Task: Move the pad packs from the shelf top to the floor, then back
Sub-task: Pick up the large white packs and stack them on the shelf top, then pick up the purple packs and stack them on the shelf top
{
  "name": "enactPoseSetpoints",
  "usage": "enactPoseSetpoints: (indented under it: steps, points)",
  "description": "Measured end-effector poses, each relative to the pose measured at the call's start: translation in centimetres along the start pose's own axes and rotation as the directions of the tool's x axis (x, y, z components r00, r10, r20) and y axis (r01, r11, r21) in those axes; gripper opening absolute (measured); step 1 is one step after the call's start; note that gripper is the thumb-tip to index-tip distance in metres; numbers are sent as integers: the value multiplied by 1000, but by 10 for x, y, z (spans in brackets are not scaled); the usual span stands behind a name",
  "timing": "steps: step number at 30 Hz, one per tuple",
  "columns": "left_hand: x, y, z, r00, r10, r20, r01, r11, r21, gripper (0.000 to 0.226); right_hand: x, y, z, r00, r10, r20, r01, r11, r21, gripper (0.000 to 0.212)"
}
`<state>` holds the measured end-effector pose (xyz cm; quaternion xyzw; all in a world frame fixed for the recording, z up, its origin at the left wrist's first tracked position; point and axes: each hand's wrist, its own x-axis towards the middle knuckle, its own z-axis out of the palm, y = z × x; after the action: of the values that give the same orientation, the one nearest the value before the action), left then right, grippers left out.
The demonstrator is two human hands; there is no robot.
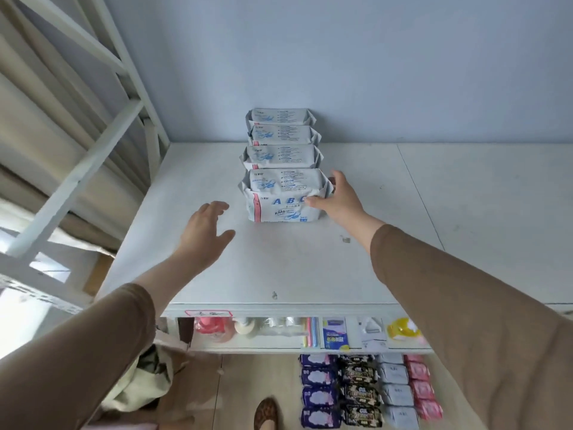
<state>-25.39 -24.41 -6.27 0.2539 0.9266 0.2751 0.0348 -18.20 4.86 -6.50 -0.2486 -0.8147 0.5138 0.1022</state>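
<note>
The right hand (338, 197) pinches the nearest pad pack (283, 197) at its right end; its long axis runs crosswise. The left hand (206, 232), grip released, hovers just left.

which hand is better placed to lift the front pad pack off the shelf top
Right. The right hand already grips the front pad pack at its right end, while the left hand hovers open, apart from it, over the shelf top.
</note>
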Motion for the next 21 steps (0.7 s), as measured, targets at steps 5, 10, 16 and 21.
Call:
enactPoseSetpoints:
  steps: [5, 10, 16, 21]
  points:
    - [-70, 30, 15, 999, -6, -39, 6, 1000, 24, 47, -75, 16, -17, 997, -55, -61, 43, 983, -180, 71]
    - [-146, 60, 42, 998, 37, -41, -34, 997, 65, 43, -181, 43, -49, 973, -224, 62, 232, 930, -284, 43]
    - [-232, 68, 102, 993, 23, 113, -31, 997, 69, 39, -277, 109, -70, 951, -301, 66, 303, 875, -378, 29]
    - [-294, 43, 169, 964, -49, 261, 37, 998, 48, 43, -338, 200, -54, 987, -130, 96, 156, 919, -361, 26]
